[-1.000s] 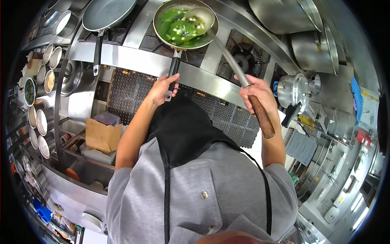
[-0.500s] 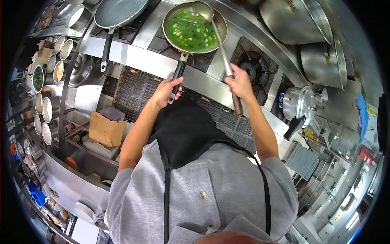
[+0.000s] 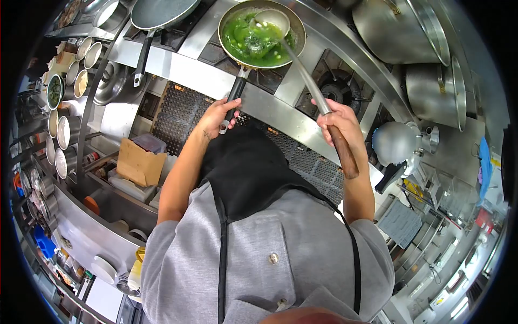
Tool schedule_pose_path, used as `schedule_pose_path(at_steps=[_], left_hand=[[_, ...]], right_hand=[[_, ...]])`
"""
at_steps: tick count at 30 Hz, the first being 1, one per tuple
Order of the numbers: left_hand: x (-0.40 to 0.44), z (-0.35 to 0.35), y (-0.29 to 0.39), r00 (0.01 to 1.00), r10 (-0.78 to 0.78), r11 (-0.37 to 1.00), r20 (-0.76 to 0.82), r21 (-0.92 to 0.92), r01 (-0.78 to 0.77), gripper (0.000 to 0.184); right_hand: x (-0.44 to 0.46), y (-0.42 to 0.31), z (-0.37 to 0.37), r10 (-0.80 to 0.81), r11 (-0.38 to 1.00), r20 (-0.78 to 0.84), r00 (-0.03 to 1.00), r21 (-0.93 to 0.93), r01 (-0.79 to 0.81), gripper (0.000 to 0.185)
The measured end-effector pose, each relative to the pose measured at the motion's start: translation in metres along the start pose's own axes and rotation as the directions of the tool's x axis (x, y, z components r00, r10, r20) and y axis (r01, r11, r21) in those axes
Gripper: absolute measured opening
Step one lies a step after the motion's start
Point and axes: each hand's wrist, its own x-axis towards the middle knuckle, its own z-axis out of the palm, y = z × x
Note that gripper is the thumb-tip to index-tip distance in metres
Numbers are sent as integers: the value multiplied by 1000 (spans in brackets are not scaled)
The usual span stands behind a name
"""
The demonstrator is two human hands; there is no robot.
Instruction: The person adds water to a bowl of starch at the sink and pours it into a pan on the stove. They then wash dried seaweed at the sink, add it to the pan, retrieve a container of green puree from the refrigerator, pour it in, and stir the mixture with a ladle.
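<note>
A frying pan (image 3: 238,58) sits on the stove at the top centre, holding green liquid with pale bits (image 3: 243,40). My left hand (image 3: 222,114) is closed round the pan's black handle. In my right hand (image 3: 341,123) is the wooden-handled end of a long metal ladle (image 3: 313,86), its fingers wrapped round it. The ladle's bowl lies in the green liquid, toward the back right of the pan. Part of the pan's inside is hidden by the bowl.
Another frying pan (image 3: 162,12) stands at the upper left. Right of my pan is a gas burner (image 3: 337,89), with a shiny pot (image 3: 395,143) beyond it. Large steel pots (image 3: 396,32) stand at the upper right. Several small containers and a cardboard box (image 3: 139,163) are at the left.
My right hand has moved right and slightly down, slanting the ladle. Its bowl has shifted from the pan's back edge into the liquid. My left hand still holds the pan handle.
</note>
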Motion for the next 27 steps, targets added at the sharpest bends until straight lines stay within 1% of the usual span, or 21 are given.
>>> schedule_pose_path(at_steps=[2,4,6,8,10,11,12,14,15,16,17,18,19,20,21,22,24,25,26,27], left_hand=[[-1,1,1,1000,-1,1000,-4,11,1,23],[1,-1,-1,1000,7,1000,6,-6,-6,22],[1,0,-3,1000,12,1000,16,-21,-12,22],[0,2,-1,1000,14,1000,15,-12,-14,22],[0,1,-4,1000,24,1000,11,5,-24,23],[0,1,-4,999,31,999,10,20,-31,24],[0,1,-4,999,33,999,5,20,-33,24],[-1,2,-3,1000,25,1000,-17,17,-25,23],[-1,3,-3,999,28,999,-23,16,-28,23],[-1,3,-3,999,27,1000,-23,10,-26,23],[-1,2,-3,999,24,1000,-22,5,-24,23],[-1,2,-3,999,26,1000,-27,6,-26,23],[0,2,-4,999,27,1000,-27,-1,-27,23],[0,2,-4,999,26,1000,-26,-9,-27,23],[0,2,-5,999,22,1000,-26,-9,-23,23],[0,2,-5,999,31,1000,-19,-4,-31,23],[0,1,-4,999,35,999,-11,13,-35,23],[1,0,-5,999,39,999,-2,7,-39,23],[1,0,-5,999,43,999,9,-2,-43,24],[1,1,-6,999,39,999,15,2,-39,24]], right_hand=[[-8,-2,-2,-58,978,-123,991,-208,31,47],[-8,-2,-4,-84,971,-151,985,-235,47,46],[-1,0,-6,-178,890,-200,963,-450,71,49],[16,16,-14,-217,879,-221,951,-469,92,48],[43,41,-29,-357,801,-184,916,-564,200,46],[52,48,-24,-317,838,-225,921,-521,161,43],[60,52,-16,-302,873,-186,935,-448,193,42],[75,75,-10,-255,933,-156,954,-299,200,41],[78,83,-9,-178,968,-67,982,-191,162,42],[75,86,0,-116,993,-77,990,-37,114,44],[69,83,3,-63,991,-4,998,120,63,44],[63,78,4,-19,963,74,997,270,-1,44],[60,77,-1,-34,890,172,984,453,-49,45],[56,74,-8,-66,783,263,963,612,-113,47],[49,71,-14,-69,708,281,957,689,-151,50],[42,65,-18,-59,740,276,959,658,-143,51],[19,42,-16,-24,903,180,983,426,-56,53],[9,31,-13,-27,899,175,984,434,-52,53],[-1,20,-11,-7,971,108,994,237,-19,53],[-10,12,-11,1,1000,37,999,25,-2,53]])
